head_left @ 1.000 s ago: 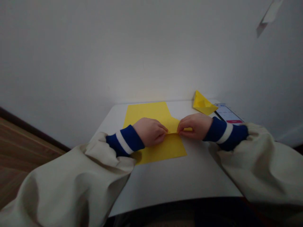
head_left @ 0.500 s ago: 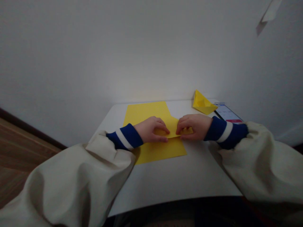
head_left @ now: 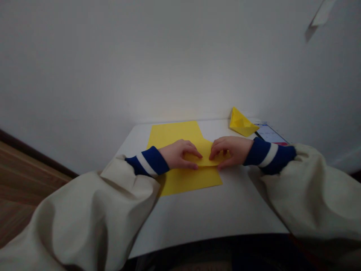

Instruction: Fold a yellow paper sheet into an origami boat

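A small folded piece of yellow paper (head_left: 205,153) lies on top of a larger yellow sheet (head_left: 180,178) on the white table (head_left: 214,210). My left hand (head_left: 180,155) grips its left end, fingers curled over the top and thumb underneath. My right hand (head_left: 229,150) grips its right end the same way. The two hands face each other, fingertips a few centimetres apart. Both wrists show blue cuffs with a white stripe under cream sleeves.
A finished yellow folded paper shape (head_left: 241,123) stands at the table's far right. A phone (head_left: 270,134) with a lit screen lies beside it. A white wall rises right behind the table. Wooden floor (head_left: 19,177) shows at left.
My hands went from pinching the folded paper at one point between them to spreading over it, fingers on top, thumbs below. The paper now lies lower and flatter.
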{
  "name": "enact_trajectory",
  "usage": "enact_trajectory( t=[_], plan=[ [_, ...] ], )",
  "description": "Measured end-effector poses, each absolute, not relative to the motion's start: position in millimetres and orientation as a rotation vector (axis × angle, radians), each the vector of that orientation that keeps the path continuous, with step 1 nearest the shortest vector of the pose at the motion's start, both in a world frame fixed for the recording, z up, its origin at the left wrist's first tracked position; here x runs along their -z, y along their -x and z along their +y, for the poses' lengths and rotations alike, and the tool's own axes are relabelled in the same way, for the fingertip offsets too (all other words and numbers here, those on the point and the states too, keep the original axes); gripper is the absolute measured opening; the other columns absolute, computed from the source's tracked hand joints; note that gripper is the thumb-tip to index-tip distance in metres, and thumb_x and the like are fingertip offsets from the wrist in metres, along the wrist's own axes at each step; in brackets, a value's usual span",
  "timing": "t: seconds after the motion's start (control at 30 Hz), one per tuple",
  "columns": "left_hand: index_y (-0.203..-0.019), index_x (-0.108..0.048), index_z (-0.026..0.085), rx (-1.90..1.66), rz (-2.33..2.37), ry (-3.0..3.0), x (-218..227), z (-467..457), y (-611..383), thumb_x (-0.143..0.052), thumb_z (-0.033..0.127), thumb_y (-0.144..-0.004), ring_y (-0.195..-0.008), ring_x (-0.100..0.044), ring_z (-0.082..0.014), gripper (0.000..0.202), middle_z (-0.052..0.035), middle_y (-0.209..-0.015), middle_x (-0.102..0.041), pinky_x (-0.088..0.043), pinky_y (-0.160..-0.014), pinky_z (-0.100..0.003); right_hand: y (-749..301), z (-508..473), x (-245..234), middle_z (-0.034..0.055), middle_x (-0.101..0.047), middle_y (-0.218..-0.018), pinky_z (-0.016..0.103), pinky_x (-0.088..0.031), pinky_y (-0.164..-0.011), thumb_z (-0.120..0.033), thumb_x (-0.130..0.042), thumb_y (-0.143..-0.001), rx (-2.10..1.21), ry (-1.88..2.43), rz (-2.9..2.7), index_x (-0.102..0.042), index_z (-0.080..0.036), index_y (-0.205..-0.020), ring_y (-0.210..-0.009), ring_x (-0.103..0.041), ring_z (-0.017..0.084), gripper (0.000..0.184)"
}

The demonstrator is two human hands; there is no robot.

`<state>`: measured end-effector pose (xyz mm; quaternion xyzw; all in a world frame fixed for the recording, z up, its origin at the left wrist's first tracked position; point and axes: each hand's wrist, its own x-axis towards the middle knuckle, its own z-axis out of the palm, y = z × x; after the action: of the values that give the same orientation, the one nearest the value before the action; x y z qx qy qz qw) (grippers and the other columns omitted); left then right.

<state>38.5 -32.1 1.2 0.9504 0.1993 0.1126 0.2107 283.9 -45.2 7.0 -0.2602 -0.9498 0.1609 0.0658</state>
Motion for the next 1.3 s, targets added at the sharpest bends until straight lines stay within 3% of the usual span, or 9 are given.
enact_trajectory(
  t=[0.17, 0.4, 0.57, 0.67, 0.8, 0.97, 1.17, 1.3],
  plan=[
    [-0.101, -0.066, 0.015, -0.306, 0.574, -2.613, 0, -31, -38, -0.062, 0.032, -0.079, -0.094, -0.057, -0.0182, 0.028, -0.0096, -0.099, -0.065, -0.041, -0.087, -0.032, -285, -45, -5, 0.0069, -0.063, -0.087, 0.027, -0.046, -0.070, -0.042, -0.062, -0.074, -0.495, 0.766, -2.863, -0.067, -0.016, -0.093, -0.075, -0.056, 0.014, 0.033],
    [-0.093, -0.067, 0.012, -0.248, 0.582, -2.692, -5, -34, -42, -0.044, 0.027, -0.088, -0.088, -0.059, -0.0163, 0.028, -0.0109, -0.096, -0.066, -0.043, -0.081, -0.028, -287, -47, -8, 0.0072, -0.065, -0.085, 0.027, -0.044, -0.069, -0.028, -0.050, -0.080, -0.310, 1.005, -2.876, -0.067, -0.017, -0.086, -0.073, -0.057, 0.015, 0.022],
    [-0.077, -0.066, 0.013, -0.061, 0.919, -2.886, -17, -47, -44, -0.051, 0.044, -0.083, -0.080, -0.057, -0.0182, 0.034, -0.0083, -0.084, -0.064, -0.041, -0.074, -0.029, -287, -44, -6, 0.0060, -0.067, -0.082, 0.028, -0.040, -0.064, -0.033, -0.044, -0.084, -0.108, 1.242, -2.844, -0.067, -0.019, -0.083, -0.073, -0.057, 0.017, 0.027],
    [-0.075, -0.065, 0.015, -0.028, 1.168, -2.934, -16, -51, -47, -0.051, 0.043, -0.082, -0.075, -0.056, -0.0182, 0.032, -0.0073, -0.080, -0.062, -0.039, -0.066, -0.028, -286, -44, -6, 0.0062, -0.067, -0.078, 0.027, -0.037, -0.061, -0.036, -0.041, -0.086, -0.034, 1.317, -2.826, -0.067, -0.019, -0.081, -0.069, -0.056, 0.016, 0.031],
    [-0.076, -0.065, 0.016, -0.083, 1.318, -2.851, -8, -46, -47, -0.047, 0.042, -0.083, -0.067, -0.054, -0.0166, 0.032, -0.0051, -0.074, -0.062, -0.034, -0.057, -0.027, -286, -45, -7, 0.0051, -0.067, -0.074, 0.026, -0.034, -0.056, -0.040, -0.041, -0.085, -0.071, 1.463, -2.760, -0.067, -0.019, -0.081, -0.063, -0.054, 0.015, 0.033],
    [-0.078, -0.065, 0.017, -0.098, 1.352, -2.657, -3, -39, -41, -0.047, 0.045, -0.082, -0.063, -0.053, -0.0144, 0.034, -0.0027, -0.070, -0.062, -0.033, -0.055, -0.025, -289, -43, -9, 0.0025, -0.067, -0.077, 0.025, -0.036, -0.057, -0.044, -0.058, -0.071, -0.242, 1.613, -2.699, -0.068, -0.022, -0.089, -0.064, -0.056, 0.015, 0.030],
    [-0.101, -0.064, 0.019, -0.093, 1.412, -2.683, 1, -41, -39, -0.046, 0.049, -0.082, -0.080, -0.059, -0.0204, 0.040, -0.0066, -0.091, -0.067, -0.038, -0.063, -0.028, -295, -36, -9, 0.0032, -0.065, -0.069, 0.027, -0.037, -0.055, -0.050, -0.058, -0.070, -0.305, 1.827, -2.650, -0.067, -0.020, -0.083, -0.062, -0.056, 0.016, 0.034],
    [-0.102, -0.064, 0.018, -0.078, 1.428, -2.698, 1, -44, -40, -0.044, 0.052, -0.082, -0.081, -0.060, -0.0230, 0.044, -0.0083, -0.093, -0.067, -0.040, -0.063, -0.030, -296, -36, -10, 0.0035, -0.065, -0.068, 0.028, -0.038, -0.055, -0.049, -0.059, -0.070, -0.334, 1.820, -2.636, -0.067, -0.019, -0.080, -0.061, -0.057, 0.017, 0.033]
  ],
)
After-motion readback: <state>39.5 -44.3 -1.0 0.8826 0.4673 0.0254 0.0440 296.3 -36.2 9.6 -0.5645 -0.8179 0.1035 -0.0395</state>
